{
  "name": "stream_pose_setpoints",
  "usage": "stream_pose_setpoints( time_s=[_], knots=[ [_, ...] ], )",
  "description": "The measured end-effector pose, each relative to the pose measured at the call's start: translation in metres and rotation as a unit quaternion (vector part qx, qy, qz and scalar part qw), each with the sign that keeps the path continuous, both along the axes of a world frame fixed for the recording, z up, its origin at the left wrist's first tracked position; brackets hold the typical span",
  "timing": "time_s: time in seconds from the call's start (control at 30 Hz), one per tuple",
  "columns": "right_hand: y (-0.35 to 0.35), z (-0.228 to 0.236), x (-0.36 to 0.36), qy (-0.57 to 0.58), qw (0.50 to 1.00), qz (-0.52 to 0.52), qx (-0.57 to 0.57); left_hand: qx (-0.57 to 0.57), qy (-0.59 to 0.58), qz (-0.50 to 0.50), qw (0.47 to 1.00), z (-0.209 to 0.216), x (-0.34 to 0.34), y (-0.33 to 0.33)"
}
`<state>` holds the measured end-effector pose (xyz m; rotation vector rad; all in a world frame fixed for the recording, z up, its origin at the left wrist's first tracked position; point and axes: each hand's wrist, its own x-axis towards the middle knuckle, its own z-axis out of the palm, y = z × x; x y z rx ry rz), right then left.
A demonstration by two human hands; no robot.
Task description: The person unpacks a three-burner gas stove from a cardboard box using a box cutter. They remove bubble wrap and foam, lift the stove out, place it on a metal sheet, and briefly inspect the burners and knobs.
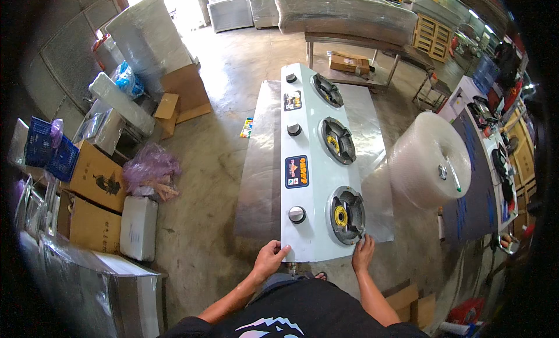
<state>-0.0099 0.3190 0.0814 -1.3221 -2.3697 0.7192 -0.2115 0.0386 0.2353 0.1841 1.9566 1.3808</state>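
A long white gas stove (311, 221) with three round black burners and three knobs stretches away from me over a shiny metal surface (256, 204). At its near left corner my left hand (272, 259) grips the edge, thumb on top and fingers curled against the side. My right hand (363, 254) holds the near right corner, close to the nearest burner (347, 215); the undersides of both grips are hidden. Yellow rings show inside the nearest and middle burners. Beside the knobs, dark labels (297, 171) are stuck on the sloping front panel.
Right of the stove stands a big roll of bubble wrap (419, 163), with a cluttered bench (466, 105) beyond it. Cardboard boxes (96, 221), purple plastic film (151, 169) and wrapped panels (145, 43) line the left. A metal table (349, 39) bearing a wrapped item stands ahead.
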Motion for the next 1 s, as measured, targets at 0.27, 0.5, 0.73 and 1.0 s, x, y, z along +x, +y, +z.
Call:
stream_pose_setpoints(
  time_s=[0.27, 0.5, 0.73, 1.0],
  knots=[
    [0.025, 0.014, 0.01, 0.042, 0.998, -0.026, -0.034, -0.03, 0.07, -0.125, 0.989, 0.062, 0.013, 0.042],
    [0.069, -0.002, 0.027, 0.061, 0.976, -0.066, -0.196, -0.046, 0.157, -0.204, 0.965, 0.099, 0.04, 0.113],
    [0.105, 0.166, 0.032, 0.315, 0.918, -0.021, -0.238, -0.017, 0.202, -0.227, 0.953, 0.112, 0.066, 0.172],
    [0.065, 0.276, -0.01, 0.193, 0.948, 0.142, -0.209, 0.024, 0.239, -0.197, 0.95, 0.11, 0.096, 0.219]
  ],
)
